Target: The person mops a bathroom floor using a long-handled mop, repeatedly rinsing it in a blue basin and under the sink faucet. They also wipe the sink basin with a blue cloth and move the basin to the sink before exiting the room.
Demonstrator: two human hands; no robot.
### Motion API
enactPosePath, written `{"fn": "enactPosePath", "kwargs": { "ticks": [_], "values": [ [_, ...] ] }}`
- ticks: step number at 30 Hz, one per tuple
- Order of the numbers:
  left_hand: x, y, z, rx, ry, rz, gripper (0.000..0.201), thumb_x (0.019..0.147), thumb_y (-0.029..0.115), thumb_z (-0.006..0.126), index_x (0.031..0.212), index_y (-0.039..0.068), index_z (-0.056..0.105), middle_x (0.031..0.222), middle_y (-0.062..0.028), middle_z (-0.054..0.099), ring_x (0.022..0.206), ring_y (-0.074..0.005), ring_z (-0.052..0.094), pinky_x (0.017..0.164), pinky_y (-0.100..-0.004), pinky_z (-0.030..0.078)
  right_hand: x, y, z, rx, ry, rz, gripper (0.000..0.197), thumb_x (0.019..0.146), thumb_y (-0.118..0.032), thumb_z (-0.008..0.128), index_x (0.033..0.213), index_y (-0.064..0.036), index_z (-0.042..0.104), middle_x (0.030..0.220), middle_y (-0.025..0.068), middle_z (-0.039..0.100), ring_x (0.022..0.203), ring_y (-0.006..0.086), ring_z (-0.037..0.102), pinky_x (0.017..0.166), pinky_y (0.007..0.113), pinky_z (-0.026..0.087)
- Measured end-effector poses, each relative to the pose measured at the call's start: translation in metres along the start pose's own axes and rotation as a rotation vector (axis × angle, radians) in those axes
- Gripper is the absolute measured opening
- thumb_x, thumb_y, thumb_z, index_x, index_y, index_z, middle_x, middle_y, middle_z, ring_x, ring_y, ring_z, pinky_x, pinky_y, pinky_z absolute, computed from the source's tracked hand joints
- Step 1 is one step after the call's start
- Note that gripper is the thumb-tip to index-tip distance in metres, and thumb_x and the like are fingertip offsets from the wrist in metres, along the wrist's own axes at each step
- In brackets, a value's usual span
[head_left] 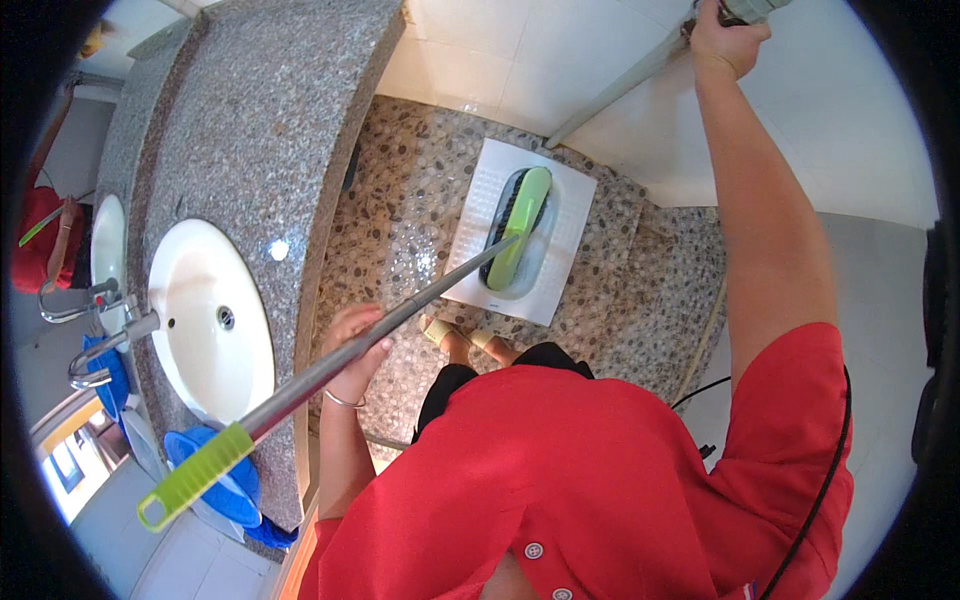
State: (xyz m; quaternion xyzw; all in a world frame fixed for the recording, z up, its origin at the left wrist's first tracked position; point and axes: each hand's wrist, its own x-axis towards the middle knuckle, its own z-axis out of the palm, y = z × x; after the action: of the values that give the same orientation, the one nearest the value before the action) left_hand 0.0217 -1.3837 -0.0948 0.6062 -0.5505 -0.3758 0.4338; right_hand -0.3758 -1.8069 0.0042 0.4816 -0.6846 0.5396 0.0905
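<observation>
My left hand (352, 350), with a bracelet at the wrist, is closed round the grey pole of a long-handled scrub brush (388, 322). The pole slants from a lime-green grip end at the lower left to a green brush head. The head, edged with dark bristles, lies over the bowl of a white squat toilet (573, 200) set in the floor. Up at the right, my raised right arm reaches to the wall, where my right hand (728, 45) is closed on the valve (748, 10) atop a pale flush pipe. My fingers partly hide this fitting.
At left, a speckled granite counter (250, 110) holds a white oval basin (212, 320) with a metal tap (135, 335). Blue cloth or plastic (220, 480) lies near the basin. A mirror reflects my red top. The pebble-patterned floor (405, 190) looks wet; a dark cable hangs by my right side.
</observation>
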Motion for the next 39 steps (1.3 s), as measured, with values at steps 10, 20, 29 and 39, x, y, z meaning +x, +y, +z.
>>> {"fn": "enactPosePath", "kwargs": {
  "ticks": [10, 20, 29, 39],
  "values": [
    [0.094, 0.021, 0.033, -0.881, 0.381, 0.046, 0.034, 0.089, 0.031, 0.062, 0.065, 0.014, 0.044, 0.059, 0.002, 0.044, 0.058, -0.0132, 0.041, 0.08, -0.0353, 0.038, -0.002, -0.006, -0.003, -0.045, -0.035, 0.074, 0.059, 0.075, -0.032, 0.068, 0.12, -0.0053, 0.042, 0.099, 0.0218, 0.062, 0.09, 0.0389, 0.061, 0.08, 0.044, 0.047],
    [0.125, 0.105, 0.031, -0.822, 0.332, 0.07, 0.036, 0.092, 0.041, 0.054, 0.071, 0.014, 0.041, 0.064, 0.0016, 0.038, 0.064, -0.0131, 0.041, 0.081, -0.0337, 0.036, 0.0, 0.002, 0.003, -0.04, 0.06, -0.029, 0.058, 0.074, -0.031, 0.068, 0.12, -0.0043, 0.043, 0.094, 0.0222, 0.063, 0.087, 0.0399, 0.061, 0.079, 0.045, 0.048],
    [0.122, 0.095, -0.011, -1.106, 0.487, -0.147, 0.033, 0.093, 0.035, 0.055, 0.072, 0.014, 0.043, 0.065, 0.0023, 0.042, 0.061, -0.0111, 0.042, 0.084, -0.0335, 0.04, -0.002, -0.003, 0.0, 0.078, 0.022, -0.005, 0.052, 0.074, -0.031, 0.067, 0.113, -0.004, 0.046, 0.092, 0.0212, 0.063, 0.086, 0.0395, 0.06, 0.077, 0.045, 0.047],
    [0.271, -0.041, -0.012, -0.732, 0.74, -0.434, 0.027, 0.091, 0.032, 0.06, 0.084, 0.007, 0.054, 0.067, -0.0036, 0.051, 0.068, -0.0154, 0.052, 0.07, -0.0321, 0.049, -0.003, -0.005, 0.0, 0.045, 0.072, -0.054, 0.05, 0.074, -0.03, 0.068, 0.11, -0.0039, 0.046, 0.09, 0.0195, 0.062, 0.084, 0.0376, 0.06, 0.075, 0.044, 0.047]
  ]
}}
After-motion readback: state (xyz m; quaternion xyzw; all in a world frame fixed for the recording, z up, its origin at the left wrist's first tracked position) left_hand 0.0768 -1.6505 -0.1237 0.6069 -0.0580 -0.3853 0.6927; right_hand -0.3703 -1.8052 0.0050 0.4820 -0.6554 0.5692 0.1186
